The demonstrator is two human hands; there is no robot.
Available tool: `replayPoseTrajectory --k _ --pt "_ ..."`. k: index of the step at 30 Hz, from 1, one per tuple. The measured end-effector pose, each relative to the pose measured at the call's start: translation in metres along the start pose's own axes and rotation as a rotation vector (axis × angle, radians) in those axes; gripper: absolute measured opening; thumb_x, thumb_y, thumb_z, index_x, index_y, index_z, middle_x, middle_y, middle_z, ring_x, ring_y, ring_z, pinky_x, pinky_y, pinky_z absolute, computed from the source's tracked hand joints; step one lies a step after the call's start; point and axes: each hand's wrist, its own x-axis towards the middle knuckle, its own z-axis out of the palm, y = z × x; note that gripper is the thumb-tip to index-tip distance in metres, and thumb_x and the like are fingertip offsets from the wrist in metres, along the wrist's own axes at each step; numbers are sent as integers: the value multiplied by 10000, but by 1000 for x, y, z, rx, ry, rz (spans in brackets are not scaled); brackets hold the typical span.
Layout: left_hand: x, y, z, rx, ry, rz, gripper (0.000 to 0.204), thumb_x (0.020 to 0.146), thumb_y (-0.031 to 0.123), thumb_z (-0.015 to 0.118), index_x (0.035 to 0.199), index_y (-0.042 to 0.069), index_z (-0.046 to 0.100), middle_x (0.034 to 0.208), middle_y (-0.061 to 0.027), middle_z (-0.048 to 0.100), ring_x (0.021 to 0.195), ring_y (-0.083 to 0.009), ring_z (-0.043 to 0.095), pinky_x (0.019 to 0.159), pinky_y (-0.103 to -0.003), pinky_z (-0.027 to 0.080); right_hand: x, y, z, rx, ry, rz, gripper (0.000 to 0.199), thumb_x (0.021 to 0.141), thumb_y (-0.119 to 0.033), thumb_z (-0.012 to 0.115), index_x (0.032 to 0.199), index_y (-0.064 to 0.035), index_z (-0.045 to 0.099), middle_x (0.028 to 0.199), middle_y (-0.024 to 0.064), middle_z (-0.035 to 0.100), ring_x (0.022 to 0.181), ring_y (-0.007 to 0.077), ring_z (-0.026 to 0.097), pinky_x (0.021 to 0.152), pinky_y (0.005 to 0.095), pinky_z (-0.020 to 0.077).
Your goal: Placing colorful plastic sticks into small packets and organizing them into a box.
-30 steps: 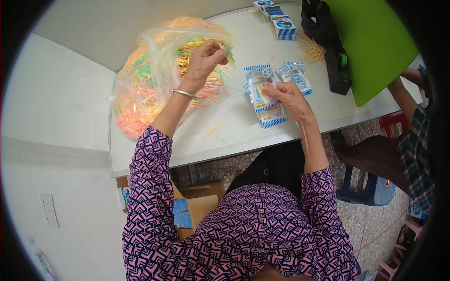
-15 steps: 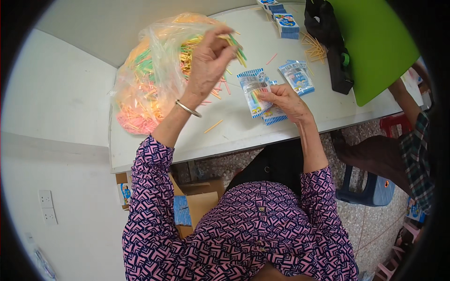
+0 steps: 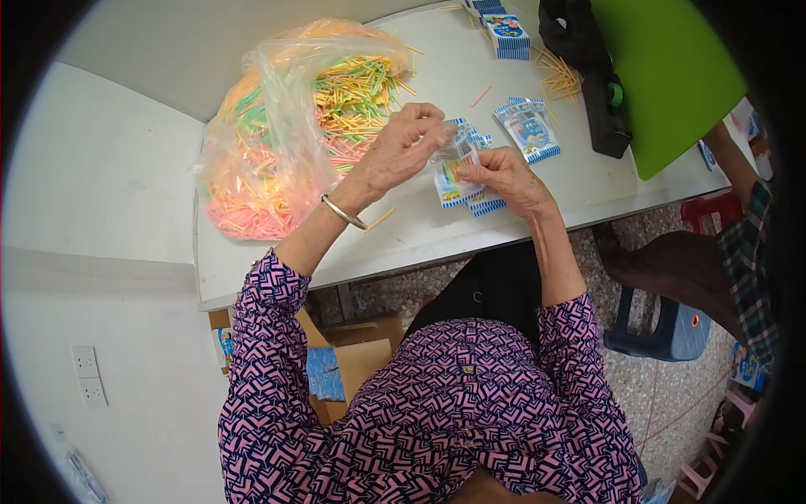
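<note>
My right hand (image 3: 510, 178) pinches a small clear packet (image 3: 453, 191) with blue-striped edges by its right side. Thin coloured sticks show through its lower part. Closed fingers of my left hand (image 3: 401, 153) meet the packet's upper end; what is in them, if anything, is hidden. Partly behind this packet lies another blue-striped packet (image 3: 489, 204) on the table. To the left, a big clear plastic bag (image 3: 285, 118) gapes, full of pink, yellow, green and orange sticks (image 3: 357, 92).
Right of my hands lie more packets (image 3: 531, 134). Packet stacks (image 3: 506, 35), loose yellow sticks (image 3: 557, 77) and a black tape dispenser (image 3: 606, 118) sit farther back, beside a green board (image 3: 672, 76). Another person's arm (image 3: 732, 158) is at the right. Below the table stands a cardboard box (image 3: 363, 368).
My left hand, which held several yellow and green sticks above the table by the bag, has come down and right to the packet's top. My right hand still grips the packet.
</note>
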Motion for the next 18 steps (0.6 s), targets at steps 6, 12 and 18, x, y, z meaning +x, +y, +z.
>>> replayPoseTrajectory --k 6,12,18 --pt "5 0 11 -192 -143 -145 262 878 104 592 1104 -3 517 996 -50 557 930 -95 536 790 -247 452 -3 -1 5 12 116 -50 253 814 -206 696 942 11 672 833 34 671 715 40 591 627 180 463" --pt "17 4 27 -279 -113 -153 406 806 40 640 1134 37 402 1022 -84 587 956 -113 555 811 -257 459 -17 -11 -17 -212 176 -23 238 804 -203 689 917 6 676 814 14 648 697 54 556 625 201 428" --pt "23 -28 56 16 -142 -184 440 786 212 666 1146 29 492 1070 -135 580 964 -259 564 839 -332 449 -7 8 -93 -975 915 -337 392 736 -304 715 948 19 651 865 124 622 776 236 556 699 336 435"
